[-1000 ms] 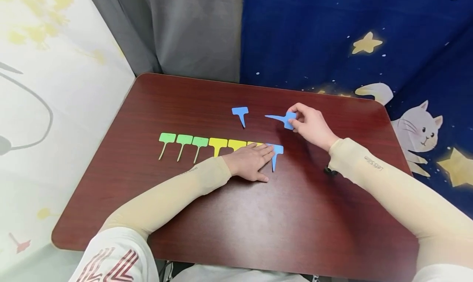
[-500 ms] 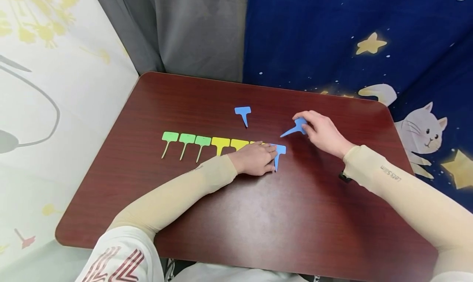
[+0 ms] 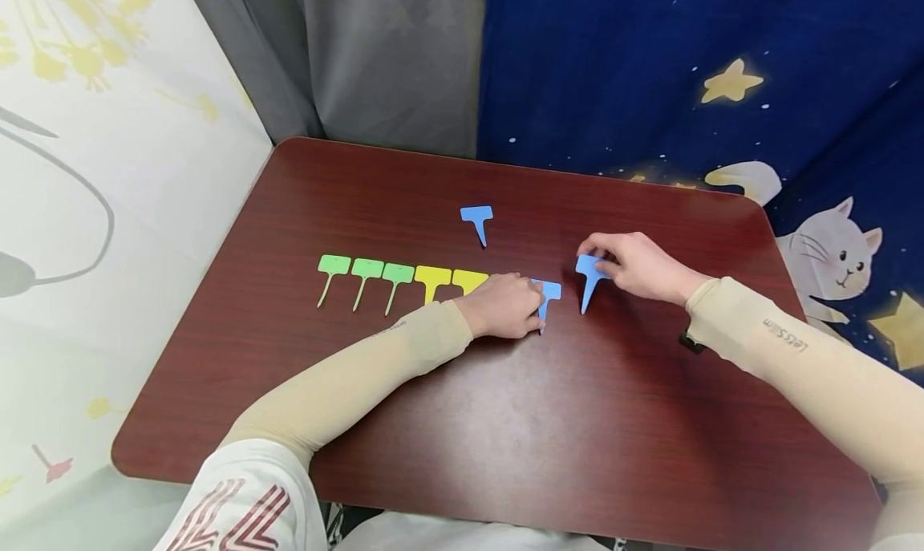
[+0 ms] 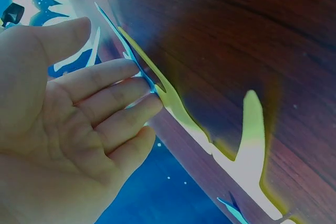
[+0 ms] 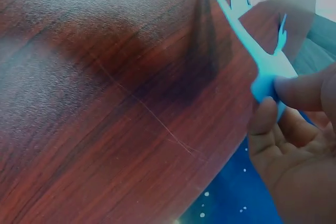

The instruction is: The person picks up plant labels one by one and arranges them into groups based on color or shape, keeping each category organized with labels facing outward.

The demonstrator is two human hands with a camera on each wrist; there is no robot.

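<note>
My right hand (image 3: 638, 267) pinches a blue T-shaped plant label (image 3: 590, 272) by its wide head, stem pointing toward the front of the table. In the right wrist view, thumb and fingers meet on that label's head. My left hand (image 3: 503, 305) lies over the right part of a row of labels. Its fingertips touch a blue label (image 3: 551, 291) at the row's right end, and the left wrist view has the fingers only slightly bent. Two yellow labels (image 3: 433, 278) show left of this hand; what it covers is hidden in the head view.
Several green labels (image 3: 368, 269) form the row's left part. Another blue label (image 3: 477, 214) lies alone behind the row. The brown table (image 3: 404, 423) meets a grey curtain (image 3: 390, 62) and a blue starry curtain (image 3: 606, 70) at the back.
My right hand has come nearer and a little right, turning its blue label from stem-left to stem-toward-me. The left hand's fingers have drawn in a little at the row's right end.
</note>
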